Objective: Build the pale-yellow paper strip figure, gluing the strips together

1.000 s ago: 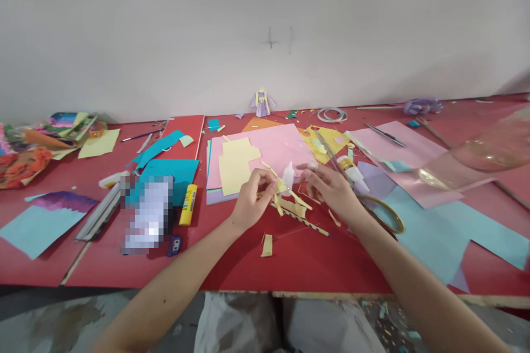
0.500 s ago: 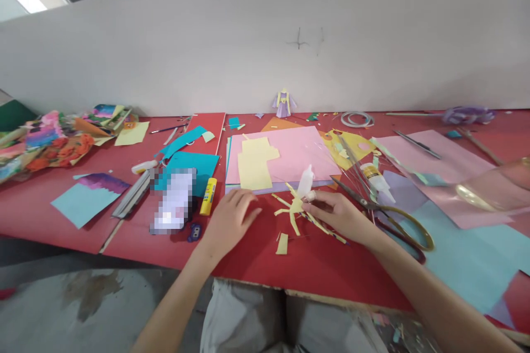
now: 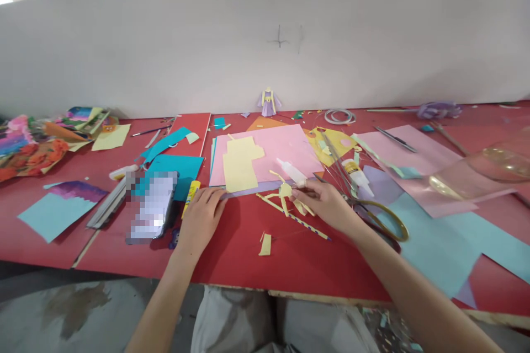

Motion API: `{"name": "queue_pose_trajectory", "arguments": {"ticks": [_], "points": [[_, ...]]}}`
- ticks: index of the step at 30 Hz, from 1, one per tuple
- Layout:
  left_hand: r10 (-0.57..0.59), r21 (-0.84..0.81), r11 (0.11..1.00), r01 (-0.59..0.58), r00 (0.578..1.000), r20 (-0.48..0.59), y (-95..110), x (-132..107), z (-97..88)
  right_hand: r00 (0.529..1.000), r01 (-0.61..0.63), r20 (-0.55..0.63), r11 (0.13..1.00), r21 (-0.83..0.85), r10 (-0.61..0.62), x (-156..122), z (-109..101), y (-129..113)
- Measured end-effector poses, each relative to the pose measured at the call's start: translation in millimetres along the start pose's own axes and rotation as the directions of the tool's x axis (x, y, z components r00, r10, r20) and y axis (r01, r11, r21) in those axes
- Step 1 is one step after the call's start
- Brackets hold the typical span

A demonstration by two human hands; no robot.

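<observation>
Yellow paper figure (image 3: 285, 191) is found on the middle stretch of the table (image 3: 244, 259), just in front of the near edge of the stack topped by a pink sheet (image 3: 285, 146), and farther from the table's front edge than from that stack. Its right side is met by the fingertips of the right hand (image 3: 325, 204), by which it appears to be pinched between thumb and forefinger. The figure thus lies directly to the left of the right hand, touching it, and well to the right of the left hand (image 3: 202, 219).

Its narrow limbs are splayed several ways, but the longest line is judged to be drawn from far left to near right. Much the same slant is shared by a spotted stick (image 3: 311, 228), partly covered by the limbs.

A white glue bottle (image 3: 291, 171) is tilted over the near part of the pink sheet, nozzle pointed far left and base set against the right fingers; whether it is gripped cannot be told.

The left hand is laid palm down, fingers loosely extended and nothing seen to be grasped, beside a glue stick (image 3: 191, 194) near the stack's near left corner. By position, the figure is judged more readily controlled from the right.
</observation>
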State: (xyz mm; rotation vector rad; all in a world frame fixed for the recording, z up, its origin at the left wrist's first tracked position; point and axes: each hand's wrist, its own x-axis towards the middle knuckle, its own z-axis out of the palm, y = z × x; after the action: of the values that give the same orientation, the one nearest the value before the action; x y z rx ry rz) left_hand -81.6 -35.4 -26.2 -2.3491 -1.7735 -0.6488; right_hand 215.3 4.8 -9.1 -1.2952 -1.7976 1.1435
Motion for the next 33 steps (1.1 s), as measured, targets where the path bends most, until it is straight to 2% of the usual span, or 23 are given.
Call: {"name": "queue_pose_trajectory", "arguments": {"ticks": [3, 6, 9, 12, 14, 17, 20, 23, 28, 31, 33], "points": [[0.027, -0.100, 0.994, -0.032, 0.999, -0.047, 14.1, 0.1, -5.2, 0.999, -0.013, 0.048, 0.996, 0.083, 0.009, -0.9, 0.9, -1.6], [0.071, -0.153, 0.985, -0.083, 0.994, -0.080, 36.7, 3.3, -12.9, 0.996, -0.035, 0.093, 0.981, 0.189, 0.017, -1.4, 0.9, -4.6], [0.075, -0.290, 0.954, -0.080, 0.997, -0.027, 59.1, 8.0, -15.0, 0.996, -0.061, 0.078, 0.967, 0.249, 0.042, -1.2, 0.6, -7.4], [0.103, -0.335, 0.940, -0.069, 0.991, 0.086, 73.6, 12.8, -8.4, 0.990, -0.038, -0.111, 0.932, 0.361, 0.084, -0.7, -0.7, -6.9], [0.080, -0.340, 0.940, -0.026, 0.986, 0.146, 78.3, 15.5, -2.7, 0.957, 0.023, -0.267, 0.889, 0.457, 0.112, -0.2, -2.4, -5.6], [0.060, -0.347, 0.938, 0.008, 0.981, 0.187, 82.6, 16.9, 0.4, 0.920, 0.094, -0.367, 0.837, 0.539, 0.133, 0.5, -5.5, -5.2], [0.113, -0.352, 0.936, -0.025, 0.966, 0.231, 91.4, 13.5, -4.1, 0.919, 0.092, -0.361, 0.803, 0.588, 0.160, 0.9, -7.6, -7.0], [0.209, -0.339, 0.932, -0.125, 0.952, 0.224, 108.5, 7.7, -7.5, 0.922, 0.083, -0.351, 0.804, 0.589, 0.162, 1.0, -7.9, -8.5], [0.309, -0.260, 0.931, -0.256, 0.933, 0.187, 136.4, 7.3, 7.6, 0.934, 0.073, -0.336, 0.851, 0.520, 0.125, 0.3, -7.2, -9.0], [0.316, -0.286, 0.921, -0.263, 0.936, 0.156, 138.0, 14.1, 16.4, 0.942, 0.043, -0.307, 0.854, 0.518, 0.139, 0.2, -8.0, -9.0], [0.305, -0.359, 0.900, -0.247, 0.946, 0.115, 133.3, 19.6, 13.6, 0.944, 0.042, -0.301, 0.853, 0.521, 0.138, 0.2, -8.7, -9.1]]}}
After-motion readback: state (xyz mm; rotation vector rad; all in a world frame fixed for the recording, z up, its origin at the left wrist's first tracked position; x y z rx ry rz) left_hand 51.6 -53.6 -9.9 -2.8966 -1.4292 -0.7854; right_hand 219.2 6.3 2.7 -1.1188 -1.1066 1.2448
